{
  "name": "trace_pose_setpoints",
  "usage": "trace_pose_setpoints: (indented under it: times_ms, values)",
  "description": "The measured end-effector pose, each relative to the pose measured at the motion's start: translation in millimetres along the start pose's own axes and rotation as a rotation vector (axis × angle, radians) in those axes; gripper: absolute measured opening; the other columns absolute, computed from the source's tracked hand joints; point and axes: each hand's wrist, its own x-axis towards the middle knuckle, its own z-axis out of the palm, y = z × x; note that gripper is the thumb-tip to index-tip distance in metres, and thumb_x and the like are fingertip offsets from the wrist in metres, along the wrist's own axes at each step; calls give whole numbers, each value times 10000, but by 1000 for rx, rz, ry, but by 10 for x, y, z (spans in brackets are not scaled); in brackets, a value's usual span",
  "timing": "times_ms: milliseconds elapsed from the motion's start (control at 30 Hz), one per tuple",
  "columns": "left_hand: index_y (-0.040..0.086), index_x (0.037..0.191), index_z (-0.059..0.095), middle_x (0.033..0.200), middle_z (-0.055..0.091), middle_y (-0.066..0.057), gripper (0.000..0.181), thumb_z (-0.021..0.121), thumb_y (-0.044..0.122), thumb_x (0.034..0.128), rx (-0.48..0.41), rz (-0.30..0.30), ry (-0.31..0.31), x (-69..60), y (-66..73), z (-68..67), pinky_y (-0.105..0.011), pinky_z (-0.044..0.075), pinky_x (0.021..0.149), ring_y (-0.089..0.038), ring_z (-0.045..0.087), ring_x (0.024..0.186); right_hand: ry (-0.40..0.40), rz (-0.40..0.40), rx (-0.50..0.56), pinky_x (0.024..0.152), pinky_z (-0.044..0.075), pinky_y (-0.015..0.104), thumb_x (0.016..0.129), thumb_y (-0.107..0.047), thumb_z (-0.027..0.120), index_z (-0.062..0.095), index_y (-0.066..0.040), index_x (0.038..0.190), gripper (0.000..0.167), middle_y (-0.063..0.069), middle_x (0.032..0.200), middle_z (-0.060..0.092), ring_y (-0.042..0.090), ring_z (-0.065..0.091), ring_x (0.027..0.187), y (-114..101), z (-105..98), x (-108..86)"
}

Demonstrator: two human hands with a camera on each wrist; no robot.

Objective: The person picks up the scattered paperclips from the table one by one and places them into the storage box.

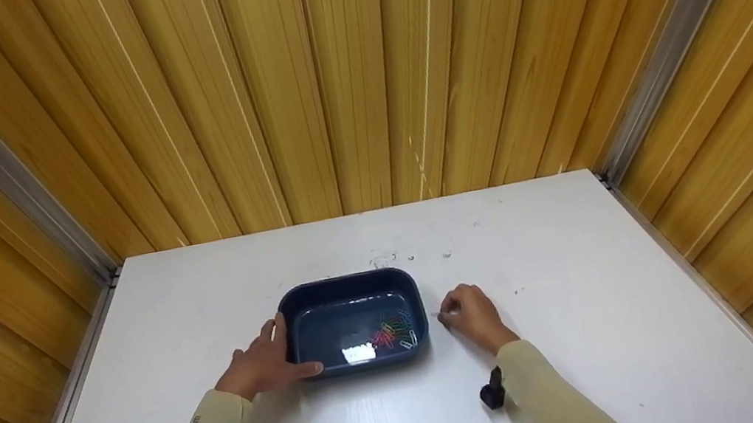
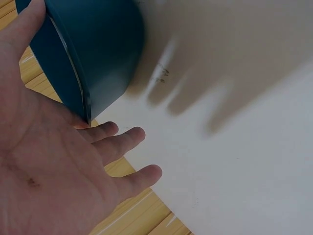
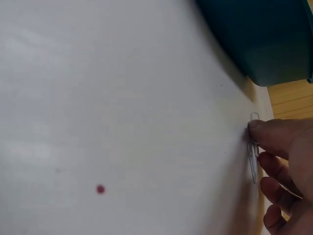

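A dark blue rectangular tub (image 1: 347,287) stands on the white table, with colourful paper clips (image 1: 389,333) lying in its right part. My left hand (image 1: 261,364) rests at the tub's left front corner. In the left wrist view, the thumb of that left hand (image 2: 54,161) lies over the tub's rim (image 2: 73,54), and several fingers stretch out straight. Just right of the tub, my right hand (image 1: 474,318) pinches pale wire paper clips (image 3: 253,166) between thumb and forefinger, low over the table. The right wrist view shows their ends sticking out on both sides of the thumb.
The white table (image 1: 588,329) is bounded by wood-patterned panels (image 1: 359,94) at the back and sides. Dark marks (image 1: 384,261) dot its surface behind the tub. A black device (image 1: 493,390) sits at the right wrist. A red dot (image 3: 100,189) shows in the right wrist view.
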Motion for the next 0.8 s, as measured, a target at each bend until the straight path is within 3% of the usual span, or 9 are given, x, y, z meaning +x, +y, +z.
trace_pose_setpoints:
  times_ms: [367,533,800]
  values:
    - [-8,1542,47,1584,172,-268,1223,690,664,748,-14,-8,-12,21,-24,17,-687,193,1114,-474,354,1381,-57,24,-4,860,451,381,793,-80,760,698,-138,740,100,-2,830,592,174,514,863,32,-121,-63]
    - [-15,1540,60,1578,187,-269,1215,687,662,750,-3,-6,-8,16,-17,17,-691,204,1105,-470,385,1363,-65,-36,-10,804,440,354,823,-70,731,739,-101,808,36,3,826,613,166,519,840,76,-215,-72]
    - [-27,1536,64,1572,203,-262,1217,697,650,748,-2,-4,-9,14,-4,-1,-689,215,1103,-466,410,1346,-82,-32,63,832,488,360,841,6,680,729,-118,955,175,-2,928,652,156,575,882,152,-347,-108]
